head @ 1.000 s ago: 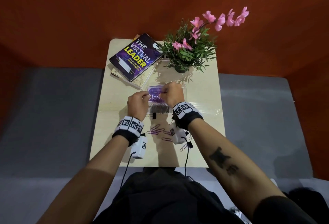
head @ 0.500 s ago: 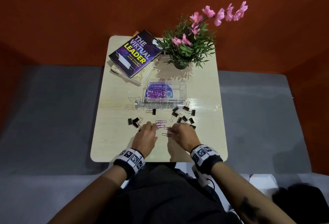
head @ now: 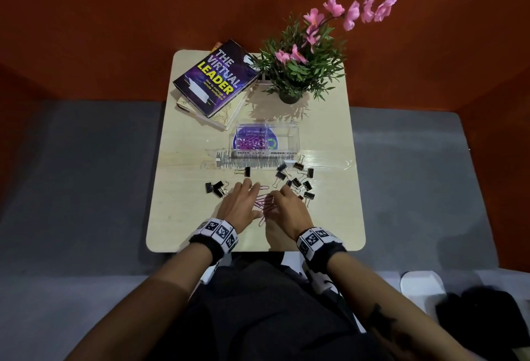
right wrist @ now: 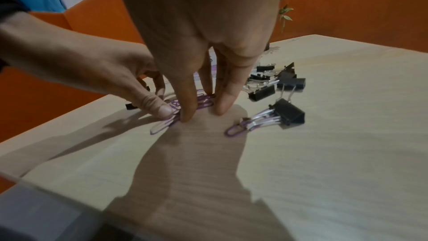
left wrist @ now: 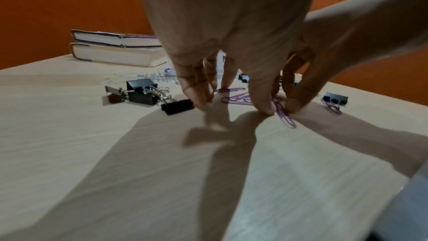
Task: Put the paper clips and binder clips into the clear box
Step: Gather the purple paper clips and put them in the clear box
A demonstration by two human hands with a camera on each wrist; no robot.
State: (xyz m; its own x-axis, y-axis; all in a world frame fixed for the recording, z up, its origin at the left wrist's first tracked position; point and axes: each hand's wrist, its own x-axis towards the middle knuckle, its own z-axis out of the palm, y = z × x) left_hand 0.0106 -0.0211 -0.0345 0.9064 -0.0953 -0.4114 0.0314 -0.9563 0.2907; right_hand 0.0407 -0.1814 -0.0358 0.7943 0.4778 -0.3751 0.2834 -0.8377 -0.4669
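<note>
The clear box [head: 296,142] stands mid-table with purple paper clips [head: 251,143] in its left compartment. Several loose purple paper clips [head: 263,203] lie bunched between my hands near the table's front. My left hand [head: 249,190] and right hand [head: 279,192] press straight fingers down on the table on either side of the bunch. In the wrist views both thumbs [right wrist: 165,111] squeeze the paper clips [left wrist: 284,114] together. Black binder clips lie in a cluster on the right [head: 298,181], a small group on the left [head: 216,188] and one alone [head: 246,171].
Two stacked books [head: 213,79] and a potted plant with pink flowers [head: 298,68] stand at the table's back. A clear lid [head: 243,161] lies flat in front of the box. One binder clip [right wrist: 288,112] lies over a paper clip by my right hand.
My hands left the box and came back to the front of the table. Since half a second ago they have closed in on each other, sweeping the loose paper clips into a bunch.
</note>
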